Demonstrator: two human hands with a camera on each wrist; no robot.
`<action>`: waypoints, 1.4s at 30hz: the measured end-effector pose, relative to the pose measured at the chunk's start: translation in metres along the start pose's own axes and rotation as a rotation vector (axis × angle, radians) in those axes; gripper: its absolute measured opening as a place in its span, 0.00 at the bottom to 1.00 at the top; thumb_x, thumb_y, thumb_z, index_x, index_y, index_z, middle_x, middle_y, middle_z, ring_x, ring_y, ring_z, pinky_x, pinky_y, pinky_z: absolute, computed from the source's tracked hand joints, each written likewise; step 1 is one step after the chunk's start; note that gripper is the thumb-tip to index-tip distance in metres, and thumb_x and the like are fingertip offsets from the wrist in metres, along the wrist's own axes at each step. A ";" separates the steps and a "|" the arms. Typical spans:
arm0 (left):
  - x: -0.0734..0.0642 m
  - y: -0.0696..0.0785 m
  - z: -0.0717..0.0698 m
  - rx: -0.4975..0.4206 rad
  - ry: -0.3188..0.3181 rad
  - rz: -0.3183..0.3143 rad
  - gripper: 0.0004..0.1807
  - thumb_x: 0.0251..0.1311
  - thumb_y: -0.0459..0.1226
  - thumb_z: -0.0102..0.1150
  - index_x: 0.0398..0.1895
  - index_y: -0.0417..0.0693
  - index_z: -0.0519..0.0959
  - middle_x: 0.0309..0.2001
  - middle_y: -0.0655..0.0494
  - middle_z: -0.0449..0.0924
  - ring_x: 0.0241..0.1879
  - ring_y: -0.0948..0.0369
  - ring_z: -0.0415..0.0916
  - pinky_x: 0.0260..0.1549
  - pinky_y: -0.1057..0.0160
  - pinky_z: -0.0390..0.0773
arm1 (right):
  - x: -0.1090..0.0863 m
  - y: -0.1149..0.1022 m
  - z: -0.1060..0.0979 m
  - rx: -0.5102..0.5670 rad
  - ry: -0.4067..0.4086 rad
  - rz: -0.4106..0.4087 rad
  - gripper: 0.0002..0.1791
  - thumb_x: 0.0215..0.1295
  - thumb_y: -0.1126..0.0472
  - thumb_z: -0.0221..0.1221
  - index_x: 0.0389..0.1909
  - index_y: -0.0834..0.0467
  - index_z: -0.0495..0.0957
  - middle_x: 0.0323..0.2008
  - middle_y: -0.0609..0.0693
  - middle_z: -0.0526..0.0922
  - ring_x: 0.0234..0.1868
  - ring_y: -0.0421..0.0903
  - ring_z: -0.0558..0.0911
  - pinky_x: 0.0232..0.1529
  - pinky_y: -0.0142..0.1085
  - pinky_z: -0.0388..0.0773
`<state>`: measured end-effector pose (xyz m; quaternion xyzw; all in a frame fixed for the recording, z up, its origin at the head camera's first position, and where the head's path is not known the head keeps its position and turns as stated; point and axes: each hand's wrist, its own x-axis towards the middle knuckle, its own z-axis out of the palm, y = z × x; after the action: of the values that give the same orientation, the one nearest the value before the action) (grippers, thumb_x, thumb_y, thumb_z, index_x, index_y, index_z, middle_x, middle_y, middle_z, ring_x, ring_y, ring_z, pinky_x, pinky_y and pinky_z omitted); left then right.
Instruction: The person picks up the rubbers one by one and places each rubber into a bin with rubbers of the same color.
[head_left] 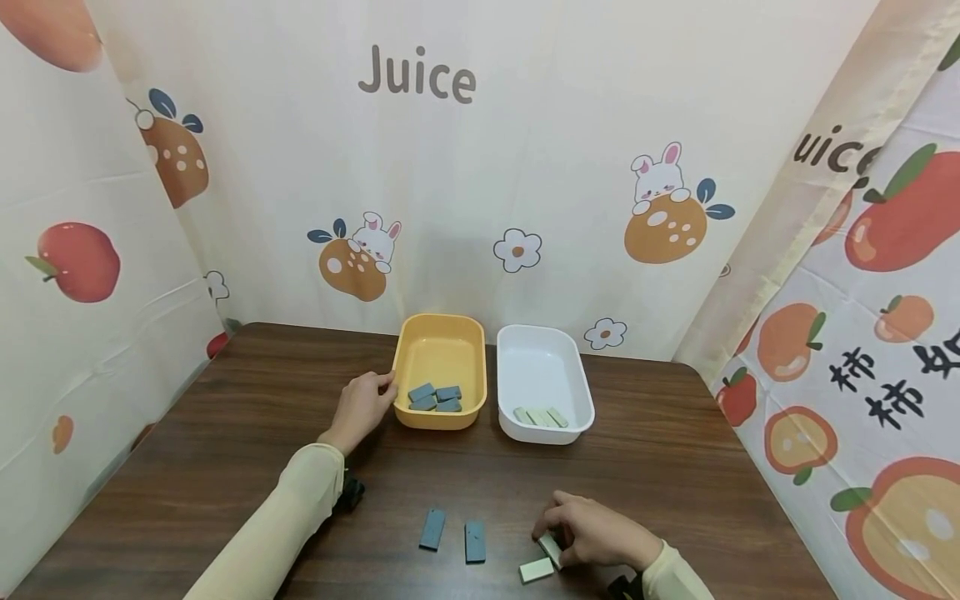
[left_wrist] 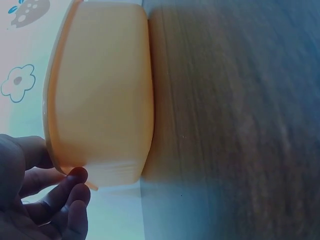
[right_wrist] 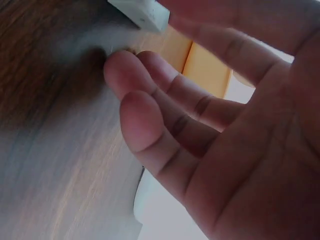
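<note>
My left hand pinches the left rim of the yellow bin, its thumb and fingers at the edge in the left wrist view. Several blue-grey blocks lie in that bin's near end. Over the table's front right, my right hand holds a pale green block between thumb and finger; part of the block is hidden by the hand. Its end shows at the top of the right wrist view. A second pale green block lies flat on the table just left of it.
Two blue-grey blocks lie on the brown table left of my right hand. Beside the yellow bin stands a white bin with several pale green blocks at its near end. A printed curtain hangs behind the table.
</note>
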<state>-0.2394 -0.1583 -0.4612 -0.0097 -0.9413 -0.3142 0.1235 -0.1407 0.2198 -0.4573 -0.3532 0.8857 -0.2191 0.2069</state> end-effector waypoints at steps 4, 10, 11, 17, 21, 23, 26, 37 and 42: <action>0.000 -0.001 0.000 -0.001 0.006 0.007 0.20 0.64 0.38 0.57 0.57 0.40 0.79 0.34 0.45 0.81 0.21 0.58 0.65 0.22 0.64 0.66 | 0.001 0.002 0.000 0.011 0.024 0.010 0.20 0.45 0.66 0.71 0.41 0.48 0.82 0.31 0.40 0.71 0.27 0.29 0.69 0.29 0.25 0.69; 0.000 -0.002 0.000 -0.001 0.008 0.014 0.20 0.64 0.38 0.57 0.57 0.40 0.79 0.32 0.46 0.80 0.21 0.59 0.64 0.22 0.64 0.65 | 0.002 0.003 0.003 0.051 0.038 0.008 0.18 0.46 0.67 0.69 0.40 0.48 0.84 0.30 0.40 0.71 0.27 0.30 0.69 0.28 0.26 0.69; 0.000 -0.002 0.000 -0.001 0.008 0.014 0.20 0.64 0.38 0.57 0.57 0.40 0.79 0.31 0.46 0.80 0.21 0.59 0.64 0.22 0.65 0.65 | 0.002 0.003 0.004 0.050 0.039 0.006 0.17 0.47 0.67 0.69 0.39 0.48 0.84 0.30 0.40 0.71 0.27 0.30 0.69 0.29 0.25 0.69; 0.001 -0.002 0.000 -0.004 0.003 0.008 0.20 0.64 0.38 0.57 0.58 0.41 0.78 0.31 0.47 0.79 0.21 0.59 0.65 0.22 0.64 0.66 | 0.005 -0.002 0.007 0.040 0.054 0.034 0.16 0.47 0.69 0.66 0.37 0.49 0.84 0.29 0.40 0.70 0.26 0.30 0.68 0.27 0.26 0.68; 0.001 -0.002 0.000 -0.005 -0.003 0.002 0.21 0.64 0.38 0.57 0.59 0.41 0.78 0.31 0.46 0.79 0.21 0.59 0.64 0.22 0.64 0.66 | 0.005 -0.004 0.006 0.008 0.064 0.031 0.16 0.47 0.70 0.65 0.37 0.50 0.85 0.28 0.39 0.70 0.26 0.30 0.66 0.27 0.26 0.68; 0.001 -0.002 0.000 -0.007 -0.003 0.001 0.21 0.64 0.38 0.57 0.59 0.41 0.78 0.32 0.46 0.80 0.21 0.59 0.64 0.22 0.64 0.66 | 0.004 -0.003 0.005 -0.024 0.084 0.009 0.16 0.47 0.71 0.65 0.36 0.49 0.85 0.27 0.39 0.70 0.25 0.30 0.66 0.26 0.25 0.67; 0.001 -0.002 0.000 -0.013 -0.007 0.000 0.21 0.65 0.38 0.57 0.59 0.40 0.78 0.31 0.46 0.79 0.21 0.59 0.64 0.22 0.64 0.65 | 0.004 -0.001 0.002 -0.041 0.123 -0.028 0.16 0.48 0.72 0.63 0.36 0.49 0.85 0.26 0.40 0.70 0.24 0.29 0.65 0.26 0.24 0.67; 0.001 -0.002 0.000 -0.032 -0.011 -0.009 0.21 0.65 0.39 0.56 0.59 0.41 0.77 0.30 0.47 0.78 0.21 0.58 0.63 0.22 0.64 0.65 | 0.005 0.005 -0.017 -0.043 0.259 -0.062 0.14 0.50 0.72 0.62 0.36 0.55 0.85 0.30 0.41 0.74 0.28 0.32 0.71 0.28 0.25 0.71; 0.001 -0.003 0.001 -0.034 -0.009 -0.013 0.21 0.65 0.39 0.56 0.59 0.41 0.77 0.30 0.46 0.78 0.20 0.58 0.63 0.22 0.64 0.65 | 0.006 0.007 -0.025 -0.028 0.297 -0.037 0.13 0.52 0.72 0.62 0.38 0.56 0.85 0.31 0.42 0.75 0.30 0.33 0.72 0.30 0.26 0.71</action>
<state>-0.2406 -0.1603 -0.4634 -0.0070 -0.9363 -0.3310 0.1168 -0.1615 0.2258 -0.4420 -0.3362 0.9028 -0.2603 0.0645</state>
